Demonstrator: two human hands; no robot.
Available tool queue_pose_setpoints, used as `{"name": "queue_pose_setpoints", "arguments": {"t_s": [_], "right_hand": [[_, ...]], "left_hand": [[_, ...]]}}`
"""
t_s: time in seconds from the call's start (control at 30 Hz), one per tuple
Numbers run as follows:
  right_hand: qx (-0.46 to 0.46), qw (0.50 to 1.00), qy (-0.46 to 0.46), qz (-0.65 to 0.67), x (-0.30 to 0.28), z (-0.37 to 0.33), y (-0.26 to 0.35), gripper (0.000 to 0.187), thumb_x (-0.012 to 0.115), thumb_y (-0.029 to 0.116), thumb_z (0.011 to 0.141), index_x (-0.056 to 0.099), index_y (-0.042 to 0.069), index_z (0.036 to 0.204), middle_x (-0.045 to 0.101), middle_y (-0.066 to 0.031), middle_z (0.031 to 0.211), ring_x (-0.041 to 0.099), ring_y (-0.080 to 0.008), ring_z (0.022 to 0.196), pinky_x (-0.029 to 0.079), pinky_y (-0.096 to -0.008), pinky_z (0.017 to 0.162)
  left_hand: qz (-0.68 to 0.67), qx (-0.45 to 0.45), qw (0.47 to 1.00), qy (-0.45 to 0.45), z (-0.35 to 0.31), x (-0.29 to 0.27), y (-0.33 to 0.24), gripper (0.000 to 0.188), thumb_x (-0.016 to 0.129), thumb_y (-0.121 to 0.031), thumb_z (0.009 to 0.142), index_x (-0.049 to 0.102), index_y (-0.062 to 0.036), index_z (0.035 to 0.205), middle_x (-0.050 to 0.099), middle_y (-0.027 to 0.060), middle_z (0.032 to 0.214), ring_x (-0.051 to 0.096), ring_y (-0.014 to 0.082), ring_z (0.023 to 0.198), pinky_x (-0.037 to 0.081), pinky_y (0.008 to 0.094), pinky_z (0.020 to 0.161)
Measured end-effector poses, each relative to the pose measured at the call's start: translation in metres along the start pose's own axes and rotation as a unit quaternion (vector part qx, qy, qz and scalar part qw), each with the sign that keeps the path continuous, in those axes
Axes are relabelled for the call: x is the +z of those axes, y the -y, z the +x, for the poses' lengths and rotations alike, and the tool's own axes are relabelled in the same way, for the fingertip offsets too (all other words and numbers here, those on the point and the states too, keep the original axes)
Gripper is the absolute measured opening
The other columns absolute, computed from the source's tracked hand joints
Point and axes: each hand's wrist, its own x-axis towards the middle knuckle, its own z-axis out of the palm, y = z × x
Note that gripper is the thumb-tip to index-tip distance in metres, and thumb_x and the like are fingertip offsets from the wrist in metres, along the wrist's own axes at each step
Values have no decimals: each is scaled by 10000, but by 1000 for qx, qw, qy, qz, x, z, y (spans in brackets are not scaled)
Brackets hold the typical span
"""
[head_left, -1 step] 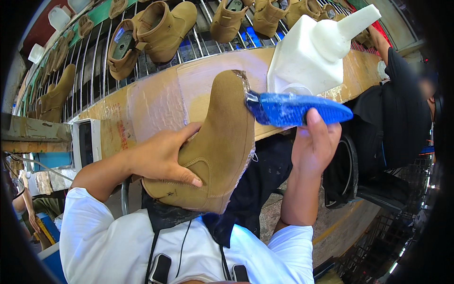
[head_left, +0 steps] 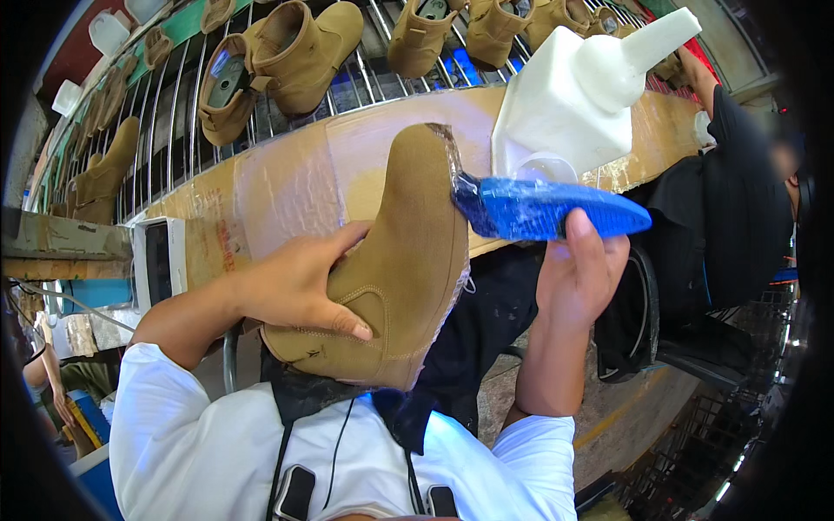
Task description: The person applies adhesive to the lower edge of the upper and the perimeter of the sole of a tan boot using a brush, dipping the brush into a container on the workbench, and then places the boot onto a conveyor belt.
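Observation:
A tan suede-like boot [head_left: 400, 252] lies on its side over my lap, toe pointing away and its sole edge turned to the right. My left hand [head_left: 295, 286] is closed round its ankle part, thumb over the stitched side panel. In my right hand [head_left: 584, 273] is a blue-handled brush [head_left: 565, 208], pinched near its right end with the thumb on top. Its dark wet-looking bristles touch the boot's lower edge near the toe. That edge carries a shiny, whitish coating.
A white angular bottle with a spout [head_left: 565, 100] rests on the cardboard-covered bench [head_left: 287, 187]. Beyond it, a metal-bar rack [head_left: 165, 156] holds several tan boots [head_left: 300, 61]. A person in black [head_left: 730, 200] sits at the right.
The brush has shifted slightly toward me and to the right along the boot's edge. The boot's toe has tipped a little away; my left hand keeps its hold.

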Motion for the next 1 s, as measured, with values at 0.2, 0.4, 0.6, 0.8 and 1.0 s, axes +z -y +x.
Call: {"name": "queue_pose_setpoints", "arguments": {"t_s": [0.2,0.4,0.6,0.8,1.0], "right_hand": [[-52,991,52,-115,-2,-33,15,338,580,180,782,555,-110,955,572,-186,909,533,-227,825,435,-321,756],[-103,971,73,-202,-5,-42,20,350,592,274,785,591,-67,864,578,-165,845,500,-216,751,394,-321,685],[-103,966,99,-214,-12,-51,24,348,615,318,802,604,-25,858,579,-142,841,496,-202,722,374,-305,647],[-169,931,152,-285,-15,-49,37,299,706,295,803,648,24,917,634,-100,813,593,-204,681,460,-291,598],[-177,906,203,-327,-12,-41,50,276,734,261,742,669,18,857,637,-99,769,592,-206,643,461,-294,562]], "left_hand": [[-116,0,993,-18,3,-4,-12,976,865,-263,617,308,25,1365,543,158,1227,531,229,1140,410,350,976],[-186,16,981,-43,10,-6,-20,971,869,-241,615,314,38,1361,515,144,1252,505,210,1164,400,338,995],[-243,28,967,-64,13,-8,-31,996,874,-217,600,303,53,1370,497,141,1282,490,203,1185,388,332,1011],[-284,26,956,-74,17,-6,-33,1006,871,-223,593,303,60,1374,483,139,1302,484,203,1195,368,327,1029],[-303,22,949,-89,16,-7,-29,983,861,-261,594,336,60,1360,496,136,1288,483,201,1193,362,322,1027]]}}
